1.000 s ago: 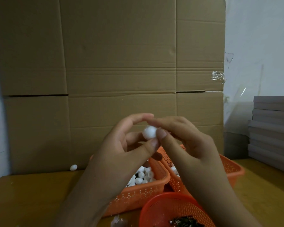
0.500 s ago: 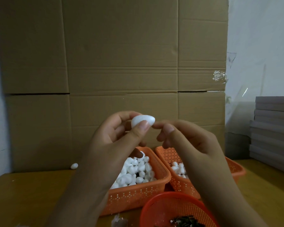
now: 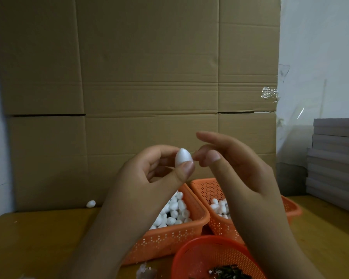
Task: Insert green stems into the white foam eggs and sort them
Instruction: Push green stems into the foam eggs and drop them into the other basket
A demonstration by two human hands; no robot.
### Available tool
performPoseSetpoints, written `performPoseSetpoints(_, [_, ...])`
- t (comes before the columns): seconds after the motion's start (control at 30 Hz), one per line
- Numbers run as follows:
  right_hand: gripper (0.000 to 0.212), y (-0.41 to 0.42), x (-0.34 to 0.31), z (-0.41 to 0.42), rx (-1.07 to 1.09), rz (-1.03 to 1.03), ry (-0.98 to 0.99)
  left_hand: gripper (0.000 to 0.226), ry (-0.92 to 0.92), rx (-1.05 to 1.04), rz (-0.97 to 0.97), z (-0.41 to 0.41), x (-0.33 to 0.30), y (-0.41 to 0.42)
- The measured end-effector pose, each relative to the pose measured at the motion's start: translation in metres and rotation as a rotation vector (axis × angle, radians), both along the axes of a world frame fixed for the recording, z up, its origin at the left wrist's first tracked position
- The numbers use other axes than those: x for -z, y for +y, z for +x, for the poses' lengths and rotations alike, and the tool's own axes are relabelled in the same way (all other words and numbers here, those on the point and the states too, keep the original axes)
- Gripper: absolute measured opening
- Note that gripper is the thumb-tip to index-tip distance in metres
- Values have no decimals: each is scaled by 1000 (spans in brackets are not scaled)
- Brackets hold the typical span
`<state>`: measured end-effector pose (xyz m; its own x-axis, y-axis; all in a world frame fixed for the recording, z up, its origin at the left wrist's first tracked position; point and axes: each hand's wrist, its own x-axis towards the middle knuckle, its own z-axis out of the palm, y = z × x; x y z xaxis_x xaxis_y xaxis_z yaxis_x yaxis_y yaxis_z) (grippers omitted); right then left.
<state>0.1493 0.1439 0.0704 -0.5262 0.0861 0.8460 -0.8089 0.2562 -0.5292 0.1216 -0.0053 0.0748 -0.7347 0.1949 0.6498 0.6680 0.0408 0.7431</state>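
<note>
My left hand point(image 3: 147, 180) pinches a white foam egg point(image 3: 182, 157) between thumb and fingers, pointed end up, above the baskets. My right hand point(image 3: 242, 170) is right beside it: its thumb and a curled finger reach the egg's right side, and the index finger is lifted straight. I see no stem between its fingers. A rectangular orange basket point(image 3: 169, 238) below my left hand holds several white foam eggs point(image 3: 177, 210). A second orange basket point(image 3: 208, 188) to its right holds a few more. A round orange basket point(image 3: 199, 256) at the front holds dark stems point(image 3: 228, 273).
A large cardboard sheet point(image 3: 139, 77) stands upright across the back of the wooden table point(image 3: 38, 238). One loose foam egg point(image 3: 91, 203) lies at its foot on the left. A stack of grey boards point(image 3: 334, 158) sits at the right edge.
My left hand has turned the egg from lying sideways to pointed end up. My right hand's pinch at the egg's tip has loosened and its index finger has lifted.
</note>
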Motion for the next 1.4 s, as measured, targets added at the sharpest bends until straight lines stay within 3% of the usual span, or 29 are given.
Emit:
performPoseSetpoints(0.17, [27, -2, 0, 0, -40, 43, -22, 26, 4, -19, -46, -3, 2, 0])
performPoseSetpoints(0.33, [20, 2, 1, -7, 8, -25, -102, 22, -26, 66, 84, -5, 3, -3])
performPoseSetpoints(0.43, [23, 3, 0, -9, -78, -30, -194, 23, -43, 101, 129, -8, 4, -5])
performPoseSetpoints(0.57, [30, 0, -1, -5, -117, -76, -165, 21, -56, 133, 134, -9, 4, -5])
performPoseSetpoints(0.77, [17, 3, 0, -5, -57, -111, -76, 25, 0, 3, 115, -8, 3, -3])
performPoseSetpoints(0.97, [24, 2, 2, -6, -16, -72, -43, 38, 132, -135, -37, -2, 3, 1])
performPoseSetpoints(1.13, [24, -1, 2, -4, -3, 9, -13, 19, 155, -241, -169, -3, 7, 6])
performPoseSetpoints(1.4, [20, 3, 3, -13, -41, -7, -219, 22, 129, -277, -31, -4, 6, 1])
